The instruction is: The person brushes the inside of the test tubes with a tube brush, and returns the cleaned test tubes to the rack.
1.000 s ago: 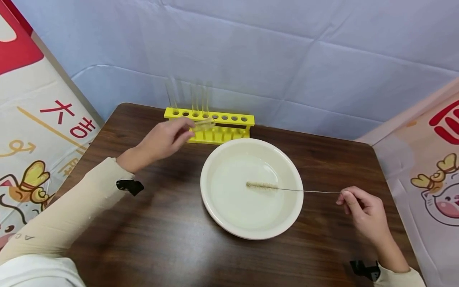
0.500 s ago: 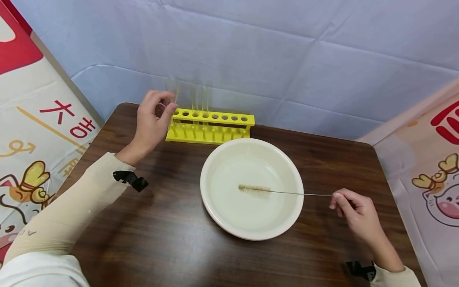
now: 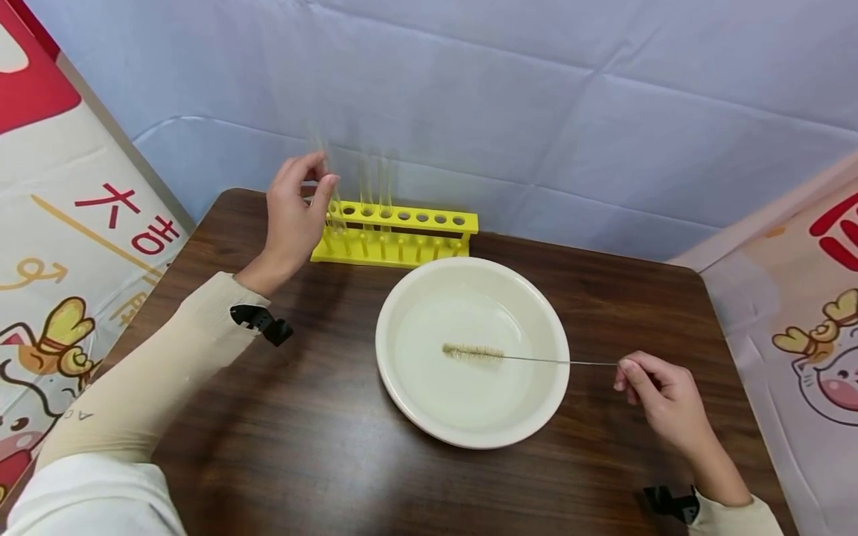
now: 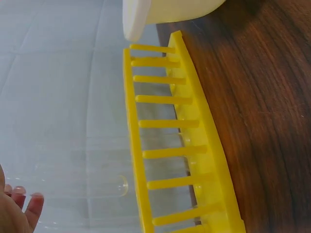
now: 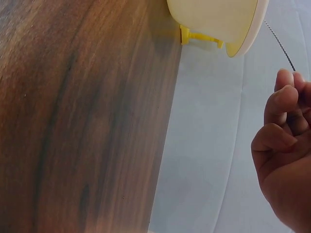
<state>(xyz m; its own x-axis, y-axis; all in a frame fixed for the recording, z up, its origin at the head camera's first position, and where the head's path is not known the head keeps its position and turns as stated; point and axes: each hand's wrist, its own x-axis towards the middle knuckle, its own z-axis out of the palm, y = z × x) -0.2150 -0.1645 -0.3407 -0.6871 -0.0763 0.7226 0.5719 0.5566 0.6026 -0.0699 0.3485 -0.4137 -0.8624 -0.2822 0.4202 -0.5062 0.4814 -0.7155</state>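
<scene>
My left hand (image 3: pixel 293 212) pinches a clear glass test tube (image 4: pixel 114 186) at the left end of the yellow test tube rack (image 3: pixel 429 217). In the left wrist view this tube's rounded bottom is near the rack's top bar; I cannot tell whether it is in a hole. Several test tubes (image 3: pixel 385 186) stand upright in the rack. On the right, my right hand (image 3: pixel 663 391) pinches the thin wire handle (image 3: pixel 590 363) of a test tube brush. Its bristle head (image 3: pixel 474 351) lies over the white basin (image 3: pixel 397 402), which appears to hold water.
A dark wooden table (image 3: pixel 295 447) carries everything. The basin stands just in front of the rack's right half. Behind the table hangs a pale cloth (image 3: pixel 469 89), and printed sheets (image 3: pixel 60 223) flank both sides.
My left hand has moved from in front of the rack to its left end, turning the tube from lying sideways to upright. The brush has slid slightly left with my right hand.
</scene>
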